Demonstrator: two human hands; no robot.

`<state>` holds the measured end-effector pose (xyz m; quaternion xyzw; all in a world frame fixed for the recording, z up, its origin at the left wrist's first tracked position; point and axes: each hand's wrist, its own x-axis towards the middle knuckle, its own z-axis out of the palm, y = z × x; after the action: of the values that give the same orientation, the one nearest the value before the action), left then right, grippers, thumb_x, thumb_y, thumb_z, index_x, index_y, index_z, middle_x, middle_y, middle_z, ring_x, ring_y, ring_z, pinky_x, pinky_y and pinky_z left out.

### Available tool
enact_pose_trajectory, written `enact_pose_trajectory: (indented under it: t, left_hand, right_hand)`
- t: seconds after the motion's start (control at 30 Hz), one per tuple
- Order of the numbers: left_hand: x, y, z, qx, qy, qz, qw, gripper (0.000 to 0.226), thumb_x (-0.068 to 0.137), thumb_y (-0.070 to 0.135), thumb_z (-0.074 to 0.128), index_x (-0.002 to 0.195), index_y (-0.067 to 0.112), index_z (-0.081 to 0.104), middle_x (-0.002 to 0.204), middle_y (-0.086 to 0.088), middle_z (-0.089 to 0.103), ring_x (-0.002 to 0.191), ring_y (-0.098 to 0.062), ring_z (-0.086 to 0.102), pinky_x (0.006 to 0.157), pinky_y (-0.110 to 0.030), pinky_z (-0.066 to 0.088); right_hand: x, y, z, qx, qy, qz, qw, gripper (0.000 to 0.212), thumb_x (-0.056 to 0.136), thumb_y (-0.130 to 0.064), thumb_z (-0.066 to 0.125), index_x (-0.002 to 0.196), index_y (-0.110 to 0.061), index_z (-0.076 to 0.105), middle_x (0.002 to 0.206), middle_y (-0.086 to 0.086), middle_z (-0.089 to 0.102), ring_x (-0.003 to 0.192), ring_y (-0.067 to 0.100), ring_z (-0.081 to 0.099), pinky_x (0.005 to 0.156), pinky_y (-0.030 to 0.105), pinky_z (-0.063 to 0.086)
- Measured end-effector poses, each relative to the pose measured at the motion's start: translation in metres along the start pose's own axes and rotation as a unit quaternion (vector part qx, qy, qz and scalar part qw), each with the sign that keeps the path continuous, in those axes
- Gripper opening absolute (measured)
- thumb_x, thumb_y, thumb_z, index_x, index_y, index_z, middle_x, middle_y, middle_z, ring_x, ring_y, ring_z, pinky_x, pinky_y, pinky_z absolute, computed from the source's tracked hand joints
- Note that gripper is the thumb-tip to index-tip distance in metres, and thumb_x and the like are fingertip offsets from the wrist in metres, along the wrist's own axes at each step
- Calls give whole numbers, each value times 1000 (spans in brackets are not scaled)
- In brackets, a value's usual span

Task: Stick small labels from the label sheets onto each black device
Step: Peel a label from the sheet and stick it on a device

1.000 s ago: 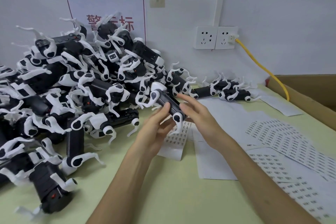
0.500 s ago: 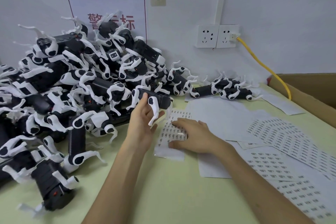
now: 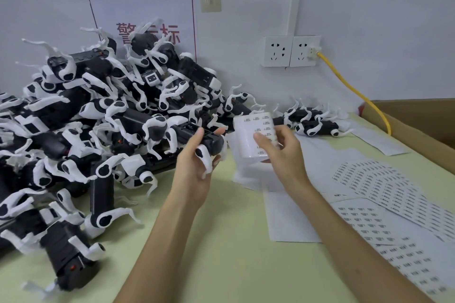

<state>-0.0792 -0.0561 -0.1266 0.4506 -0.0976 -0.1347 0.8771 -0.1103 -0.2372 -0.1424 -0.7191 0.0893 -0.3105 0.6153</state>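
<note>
Left hand [image 3: 194, 170] grips a black device [image 3: 199, 138] above the desk [image 3: 221, 253]; right hand [image 3: 278, 147] pinches a curled label sheet [image 3: 253, 135] beside it.

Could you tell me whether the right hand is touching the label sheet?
Touching: the head view shows the right hand pinching the label sheet, thumb on its front.

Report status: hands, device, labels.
Left hand grips a black device. Right hand holds a small label sheet up beside it. Nothing between them; device pile close behind.
</note>
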Motion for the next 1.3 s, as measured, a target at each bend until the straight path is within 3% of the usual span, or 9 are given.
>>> enact_pose_trajectory:
  t: [0.13,0.27,0.47,0.6,0.7,0.8,0.93,1.1,1.3]
  left_hand:
    - [-4,-5,3,-14,-104,-21,994,23,92,37,64,84,25,82,132,-3,70,125,-17,62,108,-36,46]
    - [-9,-6,6,-55,-221,-52,972,21,80,32,82,89,19,69,152,-8,55,133,-24,59,90,-34,56]
    - [-13,-20,16,-30,-219,-68,973,41,65,36,94,100,22,78,115,0,72,120,-23,67,94,-36,57]
    - [-15,-21,17,-86,-195,-85,973,25,86,29,70,109,24,80,100,-5,76,87,-25,75,62,-28,60]
    - [-13,-19,14,-114,-179,-93,973,27,86,29,66,108,24,81,101,-7,77,76,-27,75,54,-26,57]
    - [-10,-19,12,-105,-165,-83,977,29,83,30,69,108,22,81,105,-7,77,83,-27,76,56,-28,58]
    - [-3,-17,7,-113,-114,-44,986,31,79,30,74,106,17,81,113,-6,74,99,-24,72,82,-35,60]
    - [-1,-11,0,-146,-92,-19,985,26,89,27,61,97,14,82,106,-6,76,94,-22,73,109,-44,41]
    - [-5,-12,9,-100,-167,-34,980,32,78,27,71,106,16,80,127,-12,71,111,-25,69,96,-38,57]
  right_hand:
    - [-1,-6,1,68,-8,76,995,45,73,-57,72,102,-25,59,103,-5,73,96,13,71,88,44,58]
    - [-2,-10,3,103,11,103,989,41,82,-52,73,105,-26,51,116,4,69,107,21,69,97,47,54]
    - [-5,-11,9,99,-23,60,993,36,102,-32,58,131,-22,39,127,1,62,96,-7,65,75,10,49]
    - [-13,-11,13,61,-53,-8,997,63,99,-28,65,152,-28,30,131,-20,53,107,-18,58,85,10,49]
    - [-12,-14,12,-17,4,-59,998,71,74,-38,85,133,-25,47,128,-13,55,120,2,56,100,32,51]
    - [-11,-20,8,-10,8,-47,999,68,54,-54,84,106,-31,47,107,-13,62,103,11,66,85,42,58]
    - [-7,-20,1,30,-27,-26,999,38,75,-55,73,89,-27,51,75,-22,62,71,1,62,62,20,48]
    - [1,-21,-8,72,-27,-12,997,20,87,-30,58,70,-21,56,69,-6,55,66,8,50,57,15,40]
    - [4,-18,-10,84,68,-19,994,13,98,-18,66,86,-24,68,74,-12,73,71,0,67,65,17,49]
